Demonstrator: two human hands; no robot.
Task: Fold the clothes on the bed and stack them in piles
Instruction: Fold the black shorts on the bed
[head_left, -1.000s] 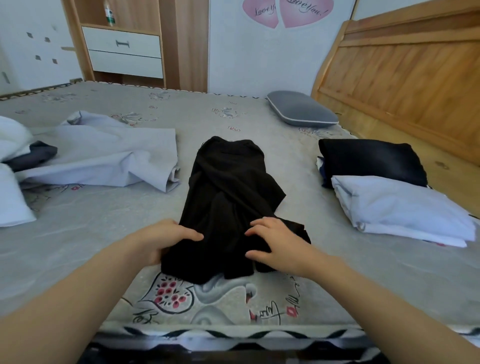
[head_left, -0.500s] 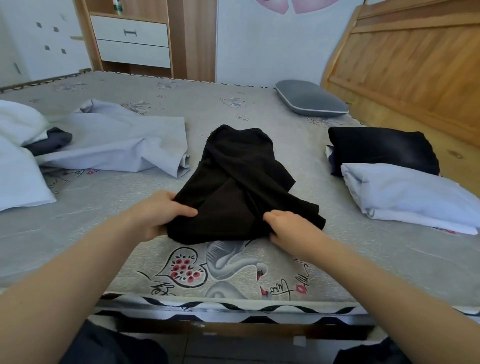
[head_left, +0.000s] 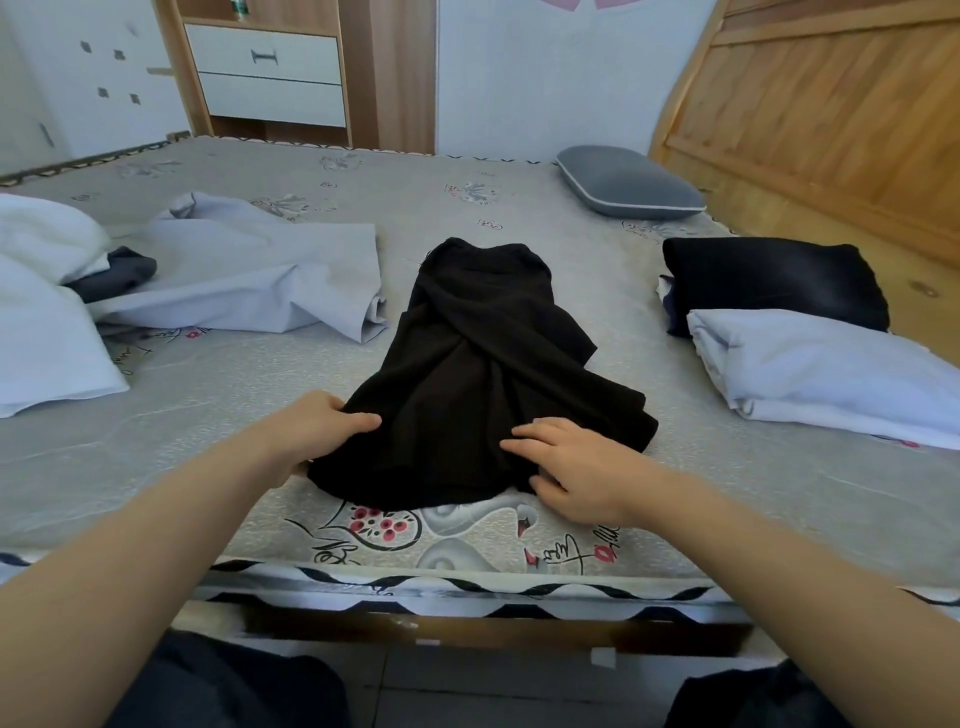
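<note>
A black garment (head_left: 483, 374) lies partly folded in the middle of the bed (head_left: 208, 426), its wide hem toward me. My left hand (head_left: 317, 431) grips the hem's left corner, thumb on top and fingers underneath. My right hand (head_left: 566, 467) lies on the hem's right side with fingers stretched flat over the cloth and the thumb at the edge. At the right are two folded piles: a black one (head_left: 774, 286) behind and a pale blue-white one (head_left: 831, 374) in front.
An unfolded pale grey garment (head_left: 249, 280) sprawls at the left, beside white cloth (head_left: 41, 312) and a dark grey piece (head_left: 114, 270). A grey pillow (head_left: 628, 182) lies near the wooden headboard (head_left: 831, 130). A wooden cabinet (head_left: 270, 67) stands beyond the bed.
The view has pulled back and tilted down. My right hand went from clutching the hem's right edge to lying flat on top of it. My left hand keeps its grip.
</note>
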